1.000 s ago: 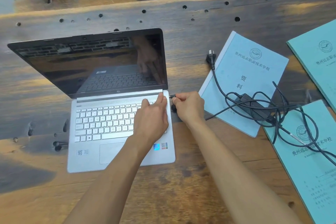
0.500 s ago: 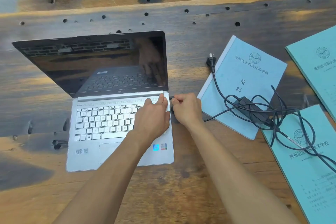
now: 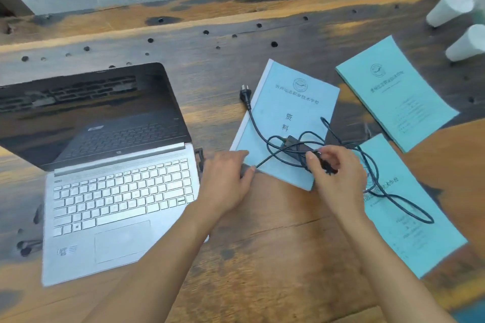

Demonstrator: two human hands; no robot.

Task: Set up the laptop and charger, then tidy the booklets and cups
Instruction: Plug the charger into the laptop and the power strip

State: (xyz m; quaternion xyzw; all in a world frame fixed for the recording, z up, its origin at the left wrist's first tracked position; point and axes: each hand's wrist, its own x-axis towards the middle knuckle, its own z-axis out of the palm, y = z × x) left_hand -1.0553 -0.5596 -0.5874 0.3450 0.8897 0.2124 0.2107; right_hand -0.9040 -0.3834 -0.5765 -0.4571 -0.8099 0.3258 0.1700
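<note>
The silver laptop stands open at the left, its screen dark. A dark plug end sits at its right edge. My left hand lies palm down just right of the laptop, over the black cable, fingertips at the corner of the light blue booklet. My right hand is closed on the tangled cable next to the charger brick, which lies on that booklet. The wall plug rests on the table. Two teal booklets lie to the right. Two white cups stand far right.
The wooden table has dark holes along its far part and a raised plank edge behind. A loop of cable trails over the near teal booklet. An orange-brown surface shows at the right.
Both hands left the laptop's right edge and moved right to the charger. My right hand has taken hold of the cable bundle. The view swung right, and the cups came into sight.
</note>
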